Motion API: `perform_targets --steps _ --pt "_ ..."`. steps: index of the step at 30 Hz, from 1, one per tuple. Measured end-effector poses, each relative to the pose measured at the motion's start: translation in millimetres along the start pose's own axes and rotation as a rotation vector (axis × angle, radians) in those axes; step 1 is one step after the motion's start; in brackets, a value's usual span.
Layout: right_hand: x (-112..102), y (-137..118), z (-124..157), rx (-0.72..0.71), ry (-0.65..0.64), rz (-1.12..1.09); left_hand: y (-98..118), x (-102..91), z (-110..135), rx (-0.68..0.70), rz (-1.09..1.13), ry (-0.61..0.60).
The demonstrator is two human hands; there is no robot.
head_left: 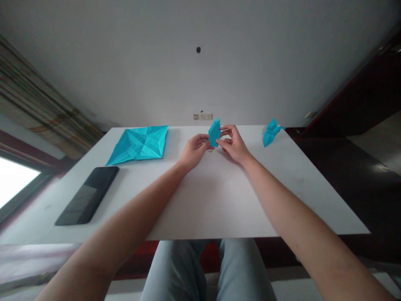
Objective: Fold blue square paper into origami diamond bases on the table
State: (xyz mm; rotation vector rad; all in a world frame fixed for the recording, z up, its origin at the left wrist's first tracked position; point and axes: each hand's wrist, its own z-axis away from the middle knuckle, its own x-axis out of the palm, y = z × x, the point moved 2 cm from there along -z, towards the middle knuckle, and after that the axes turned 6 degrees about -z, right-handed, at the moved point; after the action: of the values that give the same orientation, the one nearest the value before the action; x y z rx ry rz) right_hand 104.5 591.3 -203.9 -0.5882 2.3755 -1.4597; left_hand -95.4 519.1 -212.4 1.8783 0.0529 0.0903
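Left on the table (213, 200), a sheet (140, 144) lies behind the phone (89, 196); right, a paper figure (271, 132) — between them, the folded piece (214, 133).

Your folded paper (214, 133): bright turquoise. Same turquoise on your creased sheet (142, 144), patterned with crossing lines and lighter and darker facets, and on the small figure (271, 133). Your tabletop (213, 196): white. Phone (87, 196): black. Your jeans (175, 271): pale greyish blue. Wall (125, 62): grey. Curtain (40, 92): dull tan, dark-striped, orange-brown patches.
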Motion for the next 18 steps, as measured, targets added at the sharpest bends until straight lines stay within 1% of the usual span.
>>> perform_targets --steps 5,11,18 --pt "-1.8 2.8 -0.6 -0.009 0.022 0.047 -2.0 0.3 -1.0 0.008 -0.013 0.019" --pt "-2.9 1.7 2.0 -0.066 0.045 0.096 0.0 0.9 -0.6 -0.019 -0.046 0.028" --pt "-4.1 4.3 -0.4 -0.043 0.025 0.125 6.4 -0.4 1.3 0.011 -0.120 0.022"
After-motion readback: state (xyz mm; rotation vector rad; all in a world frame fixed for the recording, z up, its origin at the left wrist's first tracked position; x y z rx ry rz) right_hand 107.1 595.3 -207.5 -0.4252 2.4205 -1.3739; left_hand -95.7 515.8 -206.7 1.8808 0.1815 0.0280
